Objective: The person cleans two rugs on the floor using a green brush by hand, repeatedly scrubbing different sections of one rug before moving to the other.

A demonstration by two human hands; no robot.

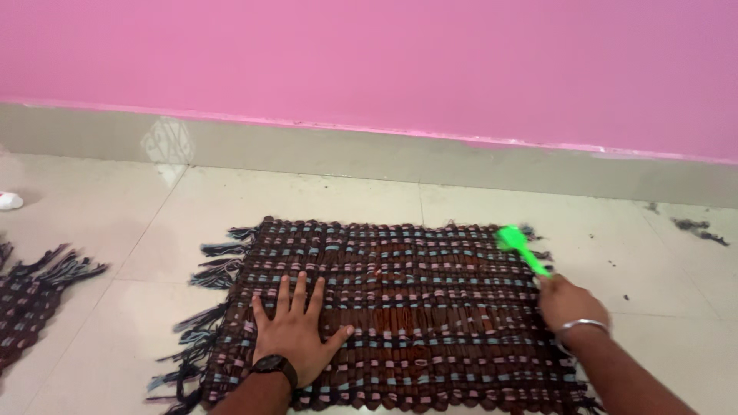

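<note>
Two hands are on a dark woven mat (400, 307) that lies flat on the tiled floor (138, 230). The left hand (296, 327) is fully open, fingers spread, palm pressed down on the mat at about 7 o'clock from the mat's middle; it holds nothing and seems only to keep the mat in place. It wears a black wristwatch (274, 363). The right hand (567, 301), with a silver bangle (580, 325) on the wrist, is closed around the handle of a bright green brush (516, 244). The brush head points toward 11 o'clock from this hand and is at the mat's far right corner, at about 2 o'clock from the mat's middle.

As I judge it, the step in hand is brushing the mat near its right edge while the other hand pins it. A further stroke would call for firm pressure from the left palm, so the mat does not slide.

The brush head is blurred, so its bristles cannot be made out. Dark bits of debris (698, 228) lie on the floor at 2 o'clock, near the grey skirting under the pink wall (369, 54). A second fringed mat (31, 296) is cut off at the left edge, and a small white thing (9, 200) at 10 o'clock cannot be identified.
</note>
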